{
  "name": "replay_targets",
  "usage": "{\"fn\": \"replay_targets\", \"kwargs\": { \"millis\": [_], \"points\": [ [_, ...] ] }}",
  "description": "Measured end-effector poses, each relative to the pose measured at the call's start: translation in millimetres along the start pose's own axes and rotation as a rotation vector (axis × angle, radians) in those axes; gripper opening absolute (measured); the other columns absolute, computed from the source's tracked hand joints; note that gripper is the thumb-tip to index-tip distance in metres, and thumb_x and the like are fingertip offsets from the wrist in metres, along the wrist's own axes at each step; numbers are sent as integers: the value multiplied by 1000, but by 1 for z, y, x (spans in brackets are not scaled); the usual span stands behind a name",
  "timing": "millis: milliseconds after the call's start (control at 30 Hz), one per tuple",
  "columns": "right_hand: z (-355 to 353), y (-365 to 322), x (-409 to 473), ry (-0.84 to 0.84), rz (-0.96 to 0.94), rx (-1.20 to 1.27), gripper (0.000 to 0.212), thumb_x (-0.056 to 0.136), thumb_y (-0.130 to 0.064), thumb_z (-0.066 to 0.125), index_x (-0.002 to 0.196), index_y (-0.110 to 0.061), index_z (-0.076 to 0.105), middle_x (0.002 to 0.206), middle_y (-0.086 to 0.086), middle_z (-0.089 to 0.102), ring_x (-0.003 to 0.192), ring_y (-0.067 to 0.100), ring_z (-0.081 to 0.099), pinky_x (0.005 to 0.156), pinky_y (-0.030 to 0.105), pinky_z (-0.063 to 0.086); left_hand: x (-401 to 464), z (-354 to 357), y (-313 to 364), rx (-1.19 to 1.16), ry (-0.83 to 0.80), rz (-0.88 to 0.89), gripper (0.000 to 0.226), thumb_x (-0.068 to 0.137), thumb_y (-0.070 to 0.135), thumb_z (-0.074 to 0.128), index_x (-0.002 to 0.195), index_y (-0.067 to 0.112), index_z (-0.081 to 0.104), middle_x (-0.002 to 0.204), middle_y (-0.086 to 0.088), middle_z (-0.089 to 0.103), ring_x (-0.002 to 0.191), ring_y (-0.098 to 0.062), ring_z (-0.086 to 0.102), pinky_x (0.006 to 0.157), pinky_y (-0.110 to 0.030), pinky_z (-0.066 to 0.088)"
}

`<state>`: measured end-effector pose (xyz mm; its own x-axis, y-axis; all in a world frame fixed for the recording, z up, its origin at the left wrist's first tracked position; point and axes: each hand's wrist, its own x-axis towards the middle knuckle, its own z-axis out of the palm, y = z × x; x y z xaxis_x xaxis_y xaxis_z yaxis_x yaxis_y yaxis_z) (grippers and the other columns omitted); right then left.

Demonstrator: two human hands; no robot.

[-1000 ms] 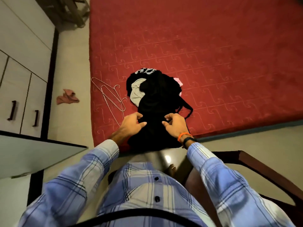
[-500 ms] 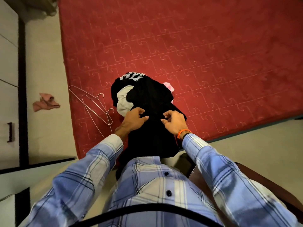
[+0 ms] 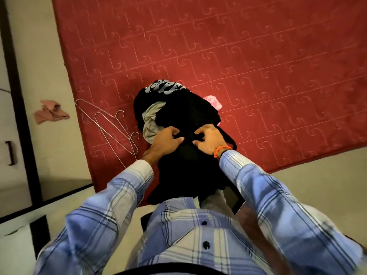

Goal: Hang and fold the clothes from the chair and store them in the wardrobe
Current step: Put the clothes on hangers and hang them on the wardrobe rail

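Observation:
A heap of clothes (image 3: 178, 108) lies on the red mattress (image 3: 238, 56): black pieces, a grey one, a pink one and one with pale lettering. A black garment (image 3: 186, 167) hangs from the heap's near side down toward my body. My left hand (image 3: 164, 142) and my right hand (image 3: 208, 139) both grip this black garment at its upper edge, fingers curled into the cloth, a hand's width apart. Thin wire hangers (image 3: 111, 128) lie on the mattress just left of the heap.
A pink cloth (image 3: 50, 114) lies on the pale floor at the left. White cupboard doors with a dark handle (image 3: 10, 152) line the left edge. A dark wooden chair (image 3: 234, 199) stands below my right arm, mostly hidden by my sleeve.
The view has swung left and closer to the mattress. Both hands have kept their hold on the black garment, which now hangs further down toward my body.

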<state>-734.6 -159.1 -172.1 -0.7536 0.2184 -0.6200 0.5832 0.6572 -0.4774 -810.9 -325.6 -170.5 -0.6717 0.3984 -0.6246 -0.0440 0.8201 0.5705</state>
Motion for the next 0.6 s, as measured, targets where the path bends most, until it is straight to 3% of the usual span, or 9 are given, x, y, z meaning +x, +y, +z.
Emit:
{"fn": "replay_targets", "kwargs": {
  "millis": [133,200,300,400,500,600],
  "points": [
    [-2,1,24,-165,46,-76,61,83,-29,74,138,-16,52,158,11,18,135,31,41,111,36,36,8,1,1,-38,-11,-25,45,90,28,69,128,7,58,126,-7,62,116,-22,60,101,-35,47],
    [-1,3,30,-203,58,-29,66,83,-25,74,142,-10,47,154,13,31,134,29,44,109,31,37,10,2,2,-54,-13,-39,45,90,27,69,128,7,57,127,-8,62,116,-22,59,101,-35,47],
    [-4,4,28,-129,123,213,43,83,-18,73,124,-12,63,121,7,63,108,17,61,87,16,42,11,2,6,-58,-31,-52,51,87,26,72,132,7,54,129,-7,60,117,-21,59,94,-27,47],
    [-10,-4,21,23,119,486,15,79,-13,77,89,-22,71,91,-4,63,90,9,58,84,18,43,8,-2,13,-66,-36,-56,72,78,19,81,139,8,45,136,-10,54,120,-23,57,92,-26,46],
    [-22,-17,8,-13,85,812,29,78,8,71,71,-18,59,71,-2,55,68,9,56,72,22,47,4,-8,19,-10,17,1,100,64,17,90,146,8,34,143,-15,43,127,-30,50,103,-41,46],
    [-33,-30,-11,-175,-15,1160,42,70,27,54,63,-12,41,60,-3,43,53,6,52,59,21,49,-3,-10,24,19,23,73,116,58,17,92,152,11,24,150,-17,28,130,-34,44,109,-44,40]
  ]
}}
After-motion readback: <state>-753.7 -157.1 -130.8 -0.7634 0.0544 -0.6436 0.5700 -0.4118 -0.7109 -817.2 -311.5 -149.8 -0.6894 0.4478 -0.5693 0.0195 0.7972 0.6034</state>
